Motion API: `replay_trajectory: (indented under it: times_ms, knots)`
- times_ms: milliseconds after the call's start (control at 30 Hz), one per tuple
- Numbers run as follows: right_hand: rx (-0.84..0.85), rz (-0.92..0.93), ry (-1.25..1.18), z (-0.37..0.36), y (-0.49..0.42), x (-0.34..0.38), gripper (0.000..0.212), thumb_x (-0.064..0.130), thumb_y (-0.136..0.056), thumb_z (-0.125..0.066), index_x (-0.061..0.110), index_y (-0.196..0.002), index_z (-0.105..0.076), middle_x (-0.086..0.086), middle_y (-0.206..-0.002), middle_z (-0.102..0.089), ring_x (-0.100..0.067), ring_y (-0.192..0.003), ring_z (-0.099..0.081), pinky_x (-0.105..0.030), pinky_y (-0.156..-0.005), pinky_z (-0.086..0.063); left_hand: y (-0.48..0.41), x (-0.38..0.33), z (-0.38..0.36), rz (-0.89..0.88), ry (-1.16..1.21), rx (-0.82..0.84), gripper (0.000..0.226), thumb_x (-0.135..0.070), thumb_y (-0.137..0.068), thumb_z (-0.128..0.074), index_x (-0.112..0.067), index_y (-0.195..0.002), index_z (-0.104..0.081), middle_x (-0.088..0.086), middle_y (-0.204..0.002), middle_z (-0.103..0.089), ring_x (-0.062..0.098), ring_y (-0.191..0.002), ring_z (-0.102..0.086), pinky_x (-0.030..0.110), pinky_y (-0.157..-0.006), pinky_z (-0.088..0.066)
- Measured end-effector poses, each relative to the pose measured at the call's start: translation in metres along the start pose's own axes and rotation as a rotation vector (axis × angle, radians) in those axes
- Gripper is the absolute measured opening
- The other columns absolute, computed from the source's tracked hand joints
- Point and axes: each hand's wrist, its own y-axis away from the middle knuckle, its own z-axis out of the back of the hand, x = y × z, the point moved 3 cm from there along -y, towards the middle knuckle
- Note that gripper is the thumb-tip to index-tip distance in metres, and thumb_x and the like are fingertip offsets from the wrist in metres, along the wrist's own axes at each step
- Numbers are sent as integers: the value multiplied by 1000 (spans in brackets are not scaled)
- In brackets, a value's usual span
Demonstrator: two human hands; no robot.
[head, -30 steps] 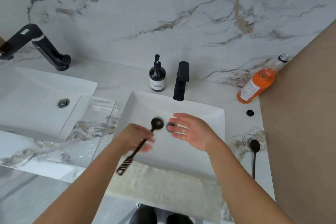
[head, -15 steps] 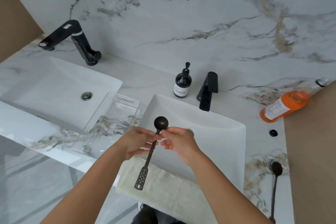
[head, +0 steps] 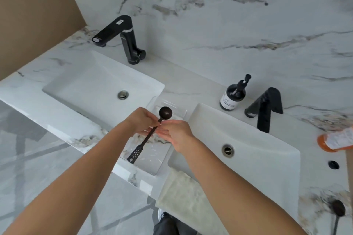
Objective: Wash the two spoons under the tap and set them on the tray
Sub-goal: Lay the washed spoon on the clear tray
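Observation:
My left hand [head: 141,121] pinches the thin neck of a black spoon [head: 147,135] with a round bowl and a perforated handle end. The spoon hangs tilted above the clear glass tray [head: 152,160], which lies on the counter between the two sinks. My right hand [head: 176,132] is beside the handle, fingers spread and touching it lightly. A second black spoon [head: 337,213] lies on the counter at the far right bottom. The black tap [head: 267,108] of the right sink [head: 248,139] stands to the right; no water shows.
A second sink [head: 91,89] with a black tap [head: 122,38] is at the left. A dark soap pump bottle [head: 233,94] stands by the right tap. An orange bottle [head: 336,139] lies at the right edge. A pale towel [head: 187,196] hangs over the counter's front.
Both hands have carried the spoon left, from over the right sink to above the glass tray. My view has swung left, showing more of the left sink.

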Motion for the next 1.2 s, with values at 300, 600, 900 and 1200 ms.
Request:
replay_trajectory:
  times_ms: [300, 600, 900, 1200]
  knots:
    - [-72, -135, 81, -16, -46, -26, 21, 4, -99, -45, 4, -94, -65, -9, -81, -67, -28, -92, -71, -29, -74, -59, -37, 30, -6, 88, -61, -9, 28, 7, -88, -52, -6, -87, -76, 19, -91, -75, 35, -86, -74, 48, -79, -62]
    - [-51, -162, 53, -35, -59, -43, 44, -2, -96, -29, 6, -129, -57, -19, -121, -65, -26, -99, -64, -35, -91, -56, -44, 39, -19, 3, -374, -212, 21, -8, -80, -55, -4, -78, -75, 12, -70, -64, 29, -65, -54, 27, -58, -46]
    - [95, -55, 6, -16, -21, -31, 39, -16, -89, -32, 10, -86, -60, -20, -81, -54, -21, -82, -62, -31, -83, -55, -36, 41, -30, -85, -839, -262, 16, -2, -84, -53, -4, -92, -66, 18, -100, -68, 37, -98, -66, 37, -78, -51]
    - [-262, 186, 90, 108, 21, -19, 27, 1, -92, -43, 7, -85, -68, -10, -79, -71, -22, -60, -66, -29, -58, -57, 17, -47, -138, -340, -1103, -182, 24, -16, -89, -57, -7, -111, -62, 16, -115, -65, 35, -109, -64, 37, -83, -49]
